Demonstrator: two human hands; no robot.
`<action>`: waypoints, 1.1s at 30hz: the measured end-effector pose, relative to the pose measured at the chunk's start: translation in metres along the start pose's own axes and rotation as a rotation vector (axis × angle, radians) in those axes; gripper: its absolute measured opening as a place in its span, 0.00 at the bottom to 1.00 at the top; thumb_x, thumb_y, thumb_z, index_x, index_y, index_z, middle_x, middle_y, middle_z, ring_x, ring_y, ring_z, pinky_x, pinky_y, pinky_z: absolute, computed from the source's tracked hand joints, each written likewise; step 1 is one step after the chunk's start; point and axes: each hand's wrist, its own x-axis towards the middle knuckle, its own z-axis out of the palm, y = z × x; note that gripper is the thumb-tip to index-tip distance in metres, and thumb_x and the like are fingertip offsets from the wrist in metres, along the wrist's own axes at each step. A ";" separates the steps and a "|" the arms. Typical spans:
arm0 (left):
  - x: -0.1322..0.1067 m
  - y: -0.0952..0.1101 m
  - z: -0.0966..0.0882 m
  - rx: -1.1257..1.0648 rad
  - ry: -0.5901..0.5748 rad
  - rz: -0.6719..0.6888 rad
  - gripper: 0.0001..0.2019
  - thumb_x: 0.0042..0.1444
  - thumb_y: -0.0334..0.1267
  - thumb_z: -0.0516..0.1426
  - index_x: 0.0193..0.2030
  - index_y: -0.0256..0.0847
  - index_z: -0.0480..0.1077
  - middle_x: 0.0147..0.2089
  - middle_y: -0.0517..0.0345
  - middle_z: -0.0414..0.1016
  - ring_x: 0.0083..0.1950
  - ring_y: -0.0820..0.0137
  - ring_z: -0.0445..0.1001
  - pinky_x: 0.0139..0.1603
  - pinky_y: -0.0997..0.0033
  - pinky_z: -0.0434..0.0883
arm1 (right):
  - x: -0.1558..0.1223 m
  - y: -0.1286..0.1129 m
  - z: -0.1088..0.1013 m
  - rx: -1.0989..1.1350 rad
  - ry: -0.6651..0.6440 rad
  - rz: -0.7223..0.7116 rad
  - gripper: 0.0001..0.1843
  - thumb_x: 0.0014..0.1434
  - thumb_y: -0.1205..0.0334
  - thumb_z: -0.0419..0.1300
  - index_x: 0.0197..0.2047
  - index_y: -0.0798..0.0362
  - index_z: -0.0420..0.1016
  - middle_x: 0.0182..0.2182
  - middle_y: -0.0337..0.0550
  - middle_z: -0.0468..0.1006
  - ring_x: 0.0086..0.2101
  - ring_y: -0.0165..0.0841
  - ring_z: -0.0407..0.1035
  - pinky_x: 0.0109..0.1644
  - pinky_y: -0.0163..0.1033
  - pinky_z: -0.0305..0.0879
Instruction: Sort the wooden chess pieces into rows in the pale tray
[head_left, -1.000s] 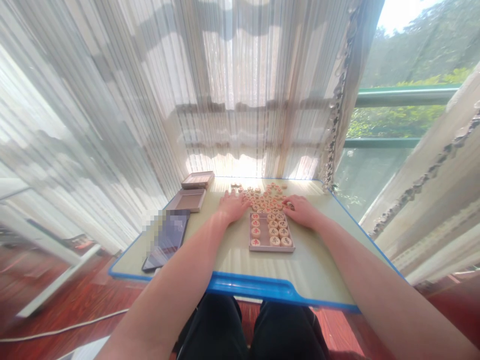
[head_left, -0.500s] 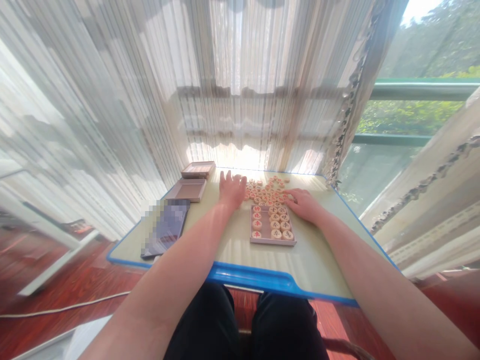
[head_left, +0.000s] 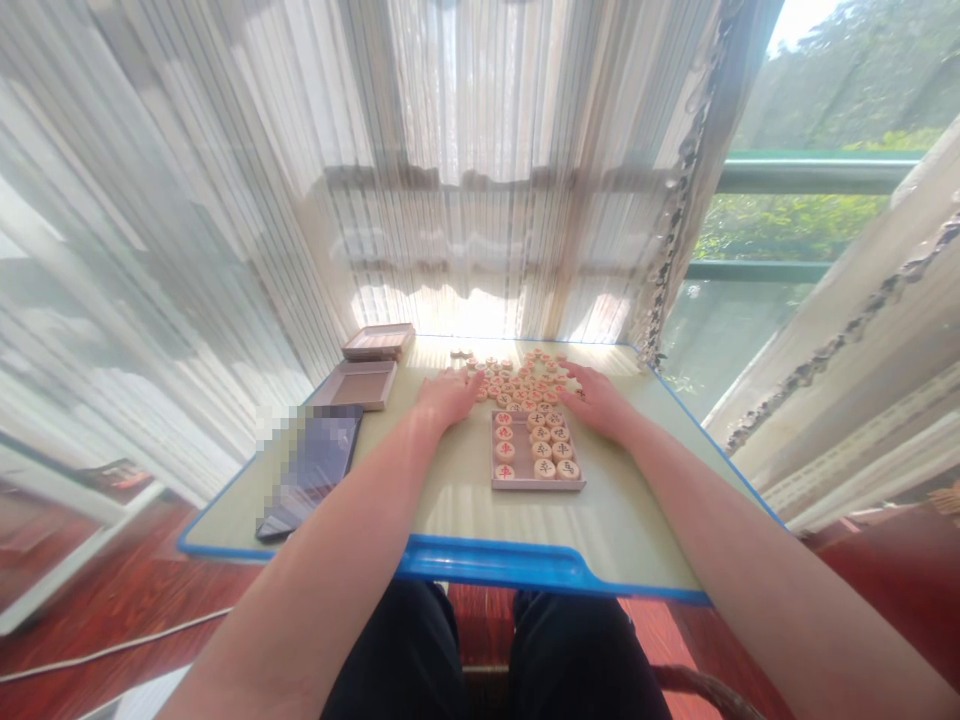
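Observation:
Loose Chinese chess pieces (head_left: 517,385), round and pale with red or dark characters, lie spread over the far middle of the table. My left hand (head_left: 448,396) rests at their left edge, fingers stretched out and touching or very near the pieces. At the right edge my right hand (head_left: 596,400) is spread, its fingertips against the outermost pieces. Neither hand grips a piece. Nearer to me sits a shallow box (head_left: 523,484). In it red-marked pieces line the left side and dark-marked pieces fill two columns on the right, with a bare strip between.
At the table's (head_left: 465,500) left lie an open shallow box (head_left: 360,385), another box or lid (head_left: 377,342) behind it, and a dark tablet (head_left: 319,465), partly pixelated. A blue rim edges the table. Sheer curtains (head_left: 480,120) hang just beyond it.
My left hand has lowered toward the pieces, and its fingers now point rightward. The right hand's fingers have spread. The view has shifted slightly; the boxed pieces look the same.

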 end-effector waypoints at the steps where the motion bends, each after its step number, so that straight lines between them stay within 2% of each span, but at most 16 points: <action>1: 0.000 0.001 0.000 -0.005 0.010 -0.047 0.29 0.62 0.51 0.33 0.58 0.36 0.60 0.58 0.38 0.64 0.60 0.56 0.61 0.56 0.54 0.58 | 0.001 0.000 0.000 -0.018 -0.008 0.010 0.26 0.60 0.52 0.49 0.59 0.52 0.61 0.50 0.50 0.69 0.51 0.41 0.60 0.56 0.46 0.57; 3: -0.001 0.002 0.001 -0.022 0.037 -0.108 0.32 0.62 0.53 0.30 0.57 0.37 0.62 0.58 0.41 0.65 0.60 0.57 0.61 0.56 0.54 0.59 | 0.002 0.000 -0.001 -0.041 -0.005 0.021 0.23 0.61 0.53 0.47 0.55 0.53 0.67 0.49 0.49 0.71 0.51 0.41 0.60 0.57 0.47 0.55; 7: 0.000 0.005 0.000 -0.007 0.047 -0.083 0.28 0.62 0.51 0.32 0.51 0.41 0.67 0.54 0.47 0.70 0.55 0.59 0.67 0.53 0.58 0.63 | 0.002 -0.004 -0.002 -0.043 -0.008 -0.080 0.18 0.60 0.57 0.48 0.48 0.49 0.74 0.47 0.45 0.72 0.50 0.39 0.61 0.58 0.45 0.54; 9: 0.001 0.005 -0.003 0.025 0.027 -0.083 0.27 0.63 0.48 0.34 0.48 0.40 0.70 0.51 0.46 0.72 0.52 0.60 0.69 0.50 0.61 0.65 | 0.001 -0.007 -0.003 -0.042 -0.040 -0.128 0.15 0.59 0.58 0.51 0.42 0.48 0.77 0.44 0.44 0.74 0.49 0.39 0.62 0.56 0.44 0.56; 15: 0.003 0.010 -0.007 -0.019 0.058 -0.246 0.30 0.62 0.50 0.33 0.43 0.38 0.73 0.46 0.45 0.75 0.47 0.59 0.73 0.45 0.64 0.67 | 0.003 -0.008 -0.005 -0.021 -0.083 -0.183 0.09 0.54 0.63 0.56 0.35 0.50 0.78 0.42 0.40 0.77 0.46 0.38 0.65 0.56 0.45 0.57; 22: 0.004 0.006 -0.007 -0.071 0.212 -0.224 0.24 0.60 0.47 0.40 0.39 0.39 0.75 0.43 0.49 0.77 0.45 0.62 0.73 0.47 0.68 0.67 | 0.002 -0.012 -0.016 -0.084 -0.122 -0.182 0.08 0.49 0.67 0.57 0.27 0.51 0.79 0.43 0.41 0.77 0.46 0.43 0.65 0.53 0.47 0.60; 26: 0.004 -0.004 -0.006 -0.080 0.280 -0.302 0.21 0.58 0.45 0.43 0.37 0.38 0.75 0.40 0.47 0.77 0.42 0.62 0.73 0.44 0.67 0.67 | -0.002 -0.016 -0.024 -0.111 -0.181 -0.219 0.08 0.48 0.67 0.58 0.27 0.50 0.79 0.41 0.39 0.79 0.44 0.41 0.68 0.51 0.46 0.62; 29: 0.003 -0.006 -0.007 -0.079 0.289 -0.325 0.20 0.57 0.45 0.44 0.36 0.38 0.75 0.38 0.47 0.77 0.40 0.61 0.73 0.41 0.67 0.67 | -0.004 -0.019 -0.028 -0.103 -0.185 -0.177 0.09 0.48 0.68 0.58 0.27 0.49 0.79 0.42 0.37 0.79 0.44 0.39 0.67 0.51 0.43 0.62; 33: 0.002 -0.001 -0.010 -0.085 0.287 -0.309 0.28 0.60 0.51 0.38 0.31 0.37 0.75 0.34 0.45 0.77 0.38 0.60 0.74 0.39 0.66 0.67 | -0.005 -0.023 -0.028 -0.081 -0.223 -0.121 0.09 0.48 0.68 0.57 0.29 0.49 0.79 0.37 0.38 0.79 0.42 0.37 0.69 0.48 0.39 0.63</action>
